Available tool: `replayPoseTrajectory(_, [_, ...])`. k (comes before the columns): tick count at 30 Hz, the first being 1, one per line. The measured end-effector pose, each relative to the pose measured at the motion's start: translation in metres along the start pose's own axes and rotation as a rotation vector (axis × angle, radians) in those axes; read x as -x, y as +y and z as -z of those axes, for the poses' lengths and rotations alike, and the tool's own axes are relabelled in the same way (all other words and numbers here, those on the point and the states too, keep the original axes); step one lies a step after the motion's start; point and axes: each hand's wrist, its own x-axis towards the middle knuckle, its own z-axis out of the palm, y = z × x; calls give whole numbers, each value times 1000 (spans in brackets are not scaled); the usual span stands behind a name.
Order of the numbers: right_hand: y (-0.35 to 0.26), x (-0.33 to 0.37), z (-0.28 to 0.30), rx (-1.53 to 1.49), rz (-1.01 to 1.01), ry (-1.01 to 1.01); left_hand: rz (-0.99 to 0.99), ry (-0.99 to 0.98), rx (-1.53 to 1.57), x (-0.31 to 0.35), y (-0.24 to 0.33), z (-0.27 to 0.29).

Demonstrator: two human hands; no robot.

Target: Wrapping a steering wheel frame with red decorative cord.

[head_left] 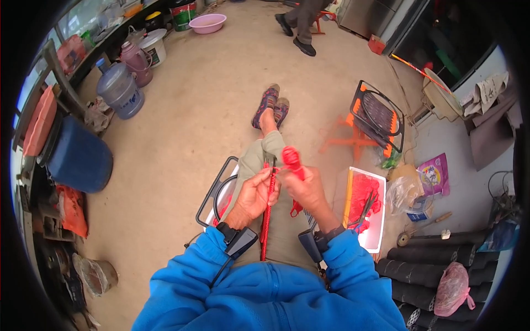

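My left hand (254,194) is closed around a long, thin red braided-looking length (266,234), which runs down over my lap toward my waist. A dark narrow tip stands up just above its fingers. Level with it on the right, my right hand (307,190) grips a thick red bundle of wound cord (291,158), smeared a little by motion. A red strand seems to cross between the two hands. Beside my right thigh, a white box (376,236) holds tangled red cord (361,193) with dark-handled scissors (366,208) lying on top.
A black-framed folding stool (225,182) stands by my left leg. Ahead to the right is an orange-legged folding chair (359,124). Dark rolls (411,276) are stacked at the near right. A blue barrel (80,154) and water jug (122,91) line the left. Another person's legs (303,25) show far ahead.
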Motion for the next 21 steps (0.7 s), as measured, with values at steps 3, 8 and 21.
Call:
replayPoseTrajectory(3, [2, 3, -23, 374, 200, -102, -77, 380, -6, -8, -8, -20])
replayPoseTrajectory(8, [27, 3, -39, 630, 429, -146, -90, 392, -271, -5, -2, -19])
replayPoseTrajectory(21, [-13, 27, 7, 429, 151, 91, 76, 407, -61, -8, 5, -16])
